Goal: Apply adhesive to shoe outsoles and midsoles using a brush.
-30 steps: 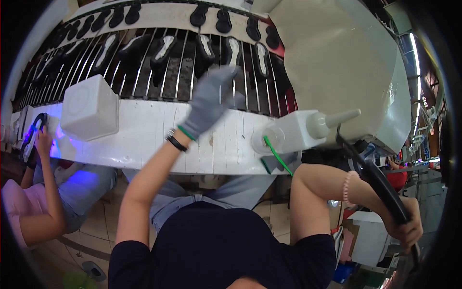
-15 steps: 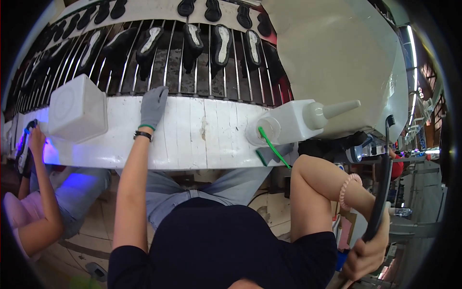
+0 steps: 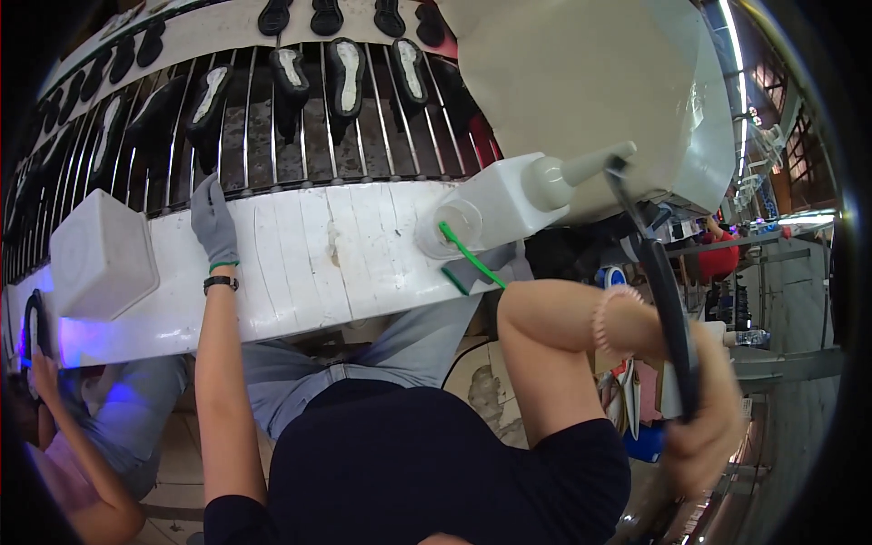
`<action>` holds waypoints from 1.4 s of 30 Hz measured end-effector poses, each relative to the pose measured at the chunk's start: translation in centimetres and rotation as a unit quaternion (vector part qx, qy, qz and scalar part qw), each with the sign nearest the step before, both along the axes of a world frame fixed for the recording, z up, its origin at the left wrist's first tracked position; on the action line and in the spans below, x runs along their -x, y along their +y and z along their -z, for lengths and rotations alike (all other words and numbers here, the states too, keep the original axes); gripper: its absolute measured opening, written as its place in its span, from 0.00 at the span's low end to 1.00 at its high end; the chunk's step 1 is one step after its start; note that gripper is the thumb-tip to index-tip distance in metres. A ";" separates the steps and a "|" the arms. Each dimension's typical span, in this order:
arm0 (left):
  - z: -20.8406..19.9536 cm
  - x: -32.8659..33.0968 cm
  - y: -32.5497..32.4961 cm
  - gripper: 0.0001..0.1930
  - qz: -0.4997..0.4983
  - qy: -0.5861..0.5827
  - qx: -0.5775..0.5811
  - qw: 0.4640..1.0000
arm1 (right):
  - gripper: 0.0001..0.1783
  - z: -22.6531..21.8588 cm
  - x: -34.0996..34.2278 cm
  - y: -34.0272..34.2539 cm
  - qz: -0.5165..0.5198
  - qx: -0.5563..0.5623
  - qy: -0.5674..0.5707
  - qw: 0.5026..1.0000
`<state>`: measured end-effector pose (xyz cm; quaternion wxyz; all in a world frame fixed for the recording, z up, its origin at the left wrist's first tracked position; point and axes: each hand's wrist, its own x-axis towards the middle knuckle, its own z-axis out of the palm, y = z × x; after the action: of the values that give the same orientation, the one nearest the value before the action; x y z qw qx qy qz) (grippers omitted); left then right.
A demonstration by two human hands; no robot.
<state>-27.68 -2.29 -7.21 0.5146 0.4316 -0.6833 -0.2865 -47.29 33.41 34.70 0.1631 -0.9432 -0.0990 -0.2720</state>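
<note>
My left hand (image 3: 215, 229), in a grey glove, rests at the far edge of the white bench beside the metal rods, fingers stretched out and nothing visible in them. A black shoe upper with a white sole-side (image 3: 211, 95) lies on the rods just beyond it. At the right, my bare right hand (image 3: 708, 418) is closed round a long black-handled brush (image 3: 670, 327), held up off the bench; hand and brush are smeared by motion. The brush's small head is near the nozzle of a white squeeze bottle (image 3: 513, 195). A green stick (image 3: 472, 254) leans in a clear cup (image 3: 436, 238) beside the bottle.
A translucent white square container (image 3: 100, 254) stands left on the bench (image 3: 300, 263). Several shoe uppers lie across the rods, with black soles (image 3: 327, 16) on the shelf behind. A large pale panel (image 3: 590, 91) rises at the right. Another person's hand (image 3: 44, 374) works at the far left.
The view has turned, shifting the bench leftward in the picture. My right hand has swung the brush, its head now nearer the bottle nozzle. My gloved left hand stays at the rods' edge.
</note>
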 end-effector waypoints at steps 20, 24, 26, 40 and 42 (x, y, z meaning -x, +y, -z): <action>0.0 0.1 0.5 0.15 0.019 0.008 -0.033 0.999 | 0.08 0.6 2.7 2.0 0.086 0.071 -0.337 0.935; -0.2 0.3 0.2 0.15 0.009 0.019 -0.029 0.999 | 0.10 1.1 1.1 -0.7 0.028 -0.079 0.011 0.996; -0.3 0.4 -0.7 0.15 -0.001 0.015 -0.024 1.000 | 0.06 1.7 1.3 -0.8 0.057 0.004 -0.114 0.992; -0.5 0.2 0.1 0.15 0.022 -0.018 -0.033 0.999 | 0.11 1.7 1.5 -0.8 -0.005 -0.032 -0.034 0.999; -0.9 0.1 0.2 0.15 0.009 -0.008 -0.037 0.999 | 0.07 1.9 2.6 0.9 0.008 0.012 -0.148 0.989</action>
<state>-27.79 -2.10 -6.35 0.4901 0.4462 -0.6802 -0.3131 -49.88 34.34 32.76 0.1334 -0.8951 -0.1178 -0.4087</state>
